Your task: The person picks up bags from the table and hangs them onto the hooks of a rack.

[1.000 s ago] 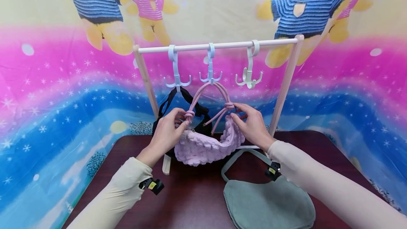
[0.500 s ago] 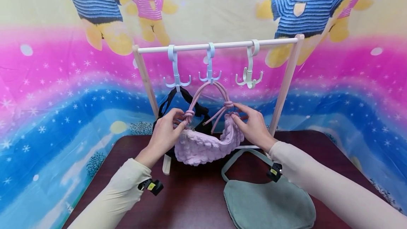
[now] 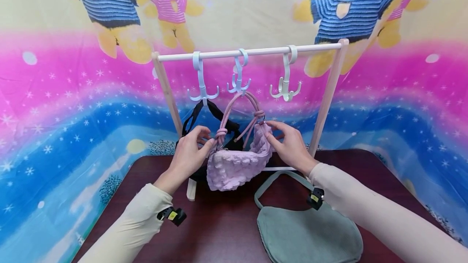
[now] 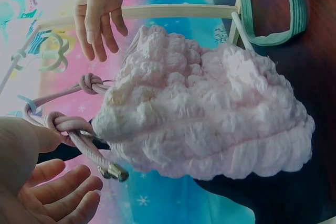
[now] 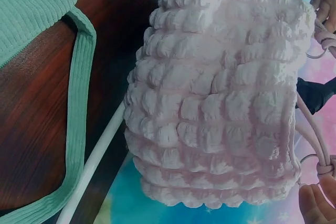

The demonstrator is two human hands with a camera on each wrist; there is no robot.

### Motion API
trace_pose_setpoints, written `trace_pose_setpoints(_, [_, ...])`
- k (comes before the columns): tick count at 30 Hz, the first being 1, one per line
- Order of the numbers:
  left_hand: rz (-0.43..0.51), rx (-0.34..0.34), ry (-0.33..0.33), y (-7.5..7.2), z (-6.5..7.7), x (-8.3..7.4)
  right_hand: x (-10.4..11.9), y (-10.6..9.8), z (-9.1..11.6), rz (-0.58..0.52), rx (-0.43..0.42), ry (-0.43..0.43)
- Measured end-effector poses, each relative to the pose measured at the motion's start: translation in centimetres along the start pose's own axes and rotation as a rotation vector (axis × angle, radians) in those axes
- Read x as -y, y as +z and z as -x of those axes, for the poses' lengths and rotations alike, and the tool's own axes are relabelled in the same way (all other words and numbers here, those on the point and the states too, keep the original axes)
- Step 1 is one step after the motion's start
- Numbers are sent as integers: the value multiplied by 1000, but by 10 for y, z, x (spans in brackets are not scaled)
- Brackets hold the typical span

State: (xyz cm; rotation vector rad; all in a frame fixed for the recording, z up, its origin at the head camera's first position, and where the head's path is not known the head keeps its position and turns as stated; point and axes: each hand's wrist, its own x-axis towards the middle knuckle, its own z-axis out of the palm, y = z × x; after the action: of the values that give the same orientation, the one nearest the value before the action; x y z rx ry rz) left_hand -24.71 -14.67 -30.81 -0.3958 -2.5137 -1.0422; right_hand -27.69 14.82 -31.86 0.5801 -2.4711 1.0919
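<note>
A pale pink puffy handbag (image 3: pixel 235 167) hangs by its double cord handle (image 3: pixel 227 111) from the middle blue hook (image 3: pixel 239 82), turned at an angle. My left hand (image 3: pixel 188 147) is beside the handle's left knot, its fingers loosely bent. In the left wrist view, the thumb lies close to that knot (image 4: pixel 65 121); whether it touches is unclear. At the bag's right side is my right hand (image 3: pixel 292 143). In the left wrist view its fingers (image 4: pixel 100 30) hang loose, apart from the bag. Quilted fabric (image 5: pixel 220 87) fills much of the right wrist view.
A wooden rack (image 3: pixel 263 52) carries the hooks. Behind the pink bag, a black bag (image 3: pixel 195 117) hangs from the left hook (image 3: pixel 202 82). The right hook (image 3: pixel 286 84) is pale green. A green shoulder bag (image 3: pixel 310 234) lies on the dark table (image 3: pixel 219 230).
The pink bag has turned, its right end swinging left away from my right hand. The middle hook has twisted and shifted slightly left. Both hands have stayed nearly in place.
</note>
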Motion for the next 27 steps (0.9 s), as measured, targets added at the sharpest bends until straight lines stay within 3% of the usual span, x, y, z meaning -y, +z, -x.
trace_pose_setpoints(27, [-23,-17,-16,0,11,7,-8,1,14,26,-13,-10])
